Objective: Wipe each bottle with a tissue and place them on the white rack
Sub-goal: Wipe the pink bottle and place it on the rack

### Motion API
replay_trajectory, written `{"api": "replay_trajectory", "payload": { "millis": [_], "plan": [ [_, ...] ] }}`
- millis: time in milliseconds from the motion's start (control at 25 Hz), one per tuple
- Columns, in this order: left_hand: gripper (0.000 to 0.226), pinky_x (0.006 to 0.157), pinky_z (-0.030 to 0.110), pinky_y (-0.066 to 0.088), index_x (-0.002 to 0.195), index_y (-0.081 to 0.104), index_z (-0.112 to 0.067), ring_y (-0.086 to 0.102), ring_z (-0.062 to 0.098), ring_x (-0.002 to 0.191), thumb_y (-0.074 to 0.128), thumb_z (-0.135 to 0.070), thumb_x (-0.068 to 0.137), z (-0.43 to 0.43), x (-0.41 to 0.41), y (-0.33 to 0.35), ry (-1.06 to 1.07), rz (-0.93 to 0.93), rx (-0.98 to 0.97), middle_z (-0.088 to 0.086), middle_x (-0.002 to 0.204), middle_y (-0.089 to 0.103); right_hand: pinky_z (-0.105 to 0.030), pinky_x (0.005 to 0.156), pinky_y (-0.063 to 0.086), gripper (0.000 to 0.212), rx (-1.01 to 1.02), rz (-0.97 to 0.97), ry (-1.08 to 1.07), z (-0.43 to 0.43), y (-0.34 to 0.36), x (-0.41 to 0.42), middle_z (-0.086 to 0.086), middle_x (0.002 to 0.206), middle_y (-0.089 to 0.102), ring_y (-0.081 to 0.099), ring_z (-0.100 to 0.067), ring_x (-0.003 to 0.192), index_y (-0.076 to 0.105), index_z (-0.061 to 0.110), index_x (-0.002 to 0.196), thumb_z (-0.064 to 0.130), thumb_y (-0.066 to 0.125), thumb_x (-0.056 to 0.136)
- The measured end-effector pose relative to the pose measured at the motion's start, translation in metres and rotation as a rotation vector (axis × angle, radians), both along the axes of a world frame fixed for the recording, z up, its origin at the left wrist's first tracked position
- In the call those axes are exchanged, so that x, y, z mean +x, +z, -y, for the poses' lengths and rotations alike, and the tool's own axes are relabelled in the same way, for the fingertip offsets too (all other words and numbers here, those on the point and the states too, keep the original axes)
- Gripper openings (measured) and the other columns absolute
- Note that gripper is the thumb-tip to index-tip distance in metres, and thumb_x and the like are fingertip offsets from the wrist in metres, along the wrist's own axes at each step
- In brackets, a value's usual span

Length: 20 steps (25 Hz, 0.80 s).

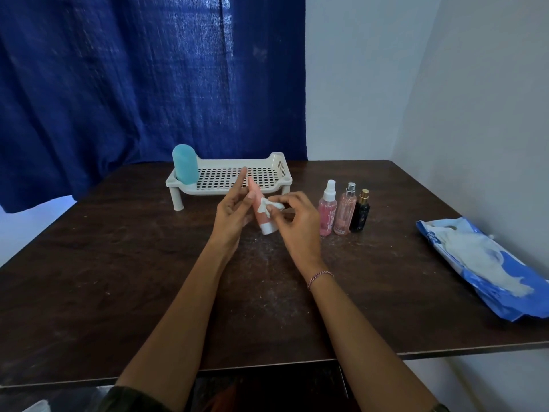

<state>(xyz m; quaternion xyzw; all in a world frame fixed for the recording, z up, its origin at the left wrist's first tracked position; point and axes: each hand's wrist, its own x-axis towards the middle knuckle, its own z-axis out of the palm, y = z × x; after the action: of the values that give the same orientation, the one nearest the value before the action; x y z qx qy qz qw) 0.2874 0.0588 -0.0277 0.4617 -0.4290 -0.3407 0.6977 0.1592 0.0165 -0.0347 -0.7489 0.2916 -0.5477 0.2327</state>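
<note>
My left hand (233, 211) holds a pink tube with a white cap (263, 218), cap end down, above the middle of the table. My right hand (292, 221) pinches a small white tissue (269, 207) against the tube's side. Behind them stands the white perforated rack (276, 165) on short legs. A teal bottle (184, 168) stands upright at the rack's left end. To the right of my hands, three spray bottles stand in a row on the table: a pink one with a white nozzle (327, 211), a taller pink one (345, 214) and a black one with a gold top (360, 215).
A blue and white tissue pack (487, 272) lies near the table's right edge. The dark wooden table (118, 278) has a blue curtain (148, 84) behind it and a white wall (475, 114) to the right.
</note>
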Motion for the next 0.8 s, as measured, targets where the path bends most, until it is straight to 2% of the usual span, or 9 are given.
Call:
{"api": "replay_trajectory", "payload": {
  "millis": [120, 200, 320, 440, 520, 600, 720, 800],
  "plan": [
    [0.051, 0.09, 0.033, 0.054, 0.139, 0.044, -0.023, 0.061, 0.018, 0.113, 0.058, -0.016, 0.091, -0.0006, 0.0023, 0.0002, 0.087, -0.045, 0.033, 0.008, 0.127, 0.058, -0.026, 0.082, 0.053, 0.017, -0.032, -0.057, 0.062, -0.0026, -0.0008, 0.0003, -0.001, 0.102, 0.06, 0.057, -0.007, 0.094, 0.068, 0.009, 0.098, 0.012, 0.069, 0.081],
    [0.046, 0.086, 0.026, 0.055, 0.135, 0.049, -0.014, 0.064, 0.012, 0.107, 0.06, -0.014, 0.09, -0.0027, 0.0, 0.002, 0.104, -0.025, 0.069, 0.002, 0.122, 0.062, -0.027, 0.081, 0.053, 0.017, -0.049, -0.058, 0.056, -0.0021, -0.001, 0.0005, -0.001, 0.1, 0.059, 0.057, -0.007, 0.092, 0.068, 0.008, 0.097, 0.011, 0.07, 0.08],
    [0.045, 0.086, 0.021, 0.053, 0.133, 0.051, -0.013, 0.064, 0.001, 0.101, 0.06, -0.008, 0.089, -0.0032, -0.0014, 0.0032, 0.064, 0.086, 0.101, -0.006, 0.116, 0.063, -0.026, 0.082, 0.053, 0.016, -0.073, -0.024, 0.019, -0.0004, 0.0001, -0.001, -0.003, 0.1, 0.059, 0.056, -0.007, 0.093, 0.067, 0.007, 0.096, 0.009, 0.07, 0.08],
    [0.045, 0.095, 0.024, 0.05, 0.133, 0.052, -0.013, 0.059, 0.0, 0.108, 0.06, -0.008, 0.089, -0.0028, 0.0011, 0.0036, 0.005, 0.188, 0.142, -0.005, 0.121, 0.061, -0.022, 0.084, 0.051, 0.016, -0.079, 0.036, -0.02, 0.0004, 0.0023, -0.0026, -0.005, 0.103, 0.059, 0.055, -0.007, 0.097, 0.067, 0.007, 0.096, 0.008, 0.069, 0.081],
    [0.044, 0.09, 0.018, 0.05, 0.13, 0.053, -0.017, 0.059, -0.005, 0.105, 0.061, -0.008, 0.088, -0.0043, -0.0011, 0.0041, -0.046, 0.238, 0.15, -0.01, 0.116, 0.062, -0.021, 0.083, 0.051, 0.017, -0.076, 0.091, -0.065, 0.0021, 0.004, -0.0042, -0.005, 0.104, 0.059, 0.055, -0.008, 0.098, 0.067, 0.007, 0.098, 0.008, 0.068, 0.081],
    [0.047, 0.09, 0.02, 0.05, 0.127, 0.054, -0.023, 0.059, 0.001, 0.109, 0.067, -0.011, 0.084, -0.0044, -0.0043, 0.0024, -0.097, 0.276, 0.171, -0.008, 0.118, 0.063, -0.02, 0.082, 0.051, 0.017, -0.061, 0.145, -0.105, 0.0035, 0.0058, -0.0058, -0.005, 0.103, 0.059, 0.056, -0.008, 0.096, 0.067, 0.007, 0.099, 0.007, 0.067, 0.082],
    [0.058, 0.098, 0.031, 0.047, 0.131, 0.054, -0.018, 0.057, 0.012, 0.116, 0.076, -0.015, 0.076, -0.0047, -0.0061, -0.0012, -0.111, 0.403, 0.192, -0.002, 0.124, 0.062, -0.017, 0.082, 0.051, 0.018, -0.054, 0.154, -0.098, 0.003, 0.0068, -0.0055, -0.005, 0.104, 0.06, 0.057, -0.008, 0.096, 0.067, 0.007, 0.1, 0.007, 0.068, 0.082],
    [0.052, 0.1, 0.036, 0.047, 0.126, 0.058, -0.015, 0.059, 0.014, 0.114, 0.074, -0.009, 0.077, -0.0052, -0.0051, -0.0004, -0.101, 0.438, 0.174, 0.0, 0.121, 0.064, -0.022, 0.082, 0.053, 0.019, -0.057, 0.13, -0.071, 0.0026, 0.0059, -0.0042, -0.005, 0.105, 0.06, 0.057, -0.01, 0.099, 0.067, 0.006, 0.101, 0.008, 0.068, 0.082]
  ]
}}
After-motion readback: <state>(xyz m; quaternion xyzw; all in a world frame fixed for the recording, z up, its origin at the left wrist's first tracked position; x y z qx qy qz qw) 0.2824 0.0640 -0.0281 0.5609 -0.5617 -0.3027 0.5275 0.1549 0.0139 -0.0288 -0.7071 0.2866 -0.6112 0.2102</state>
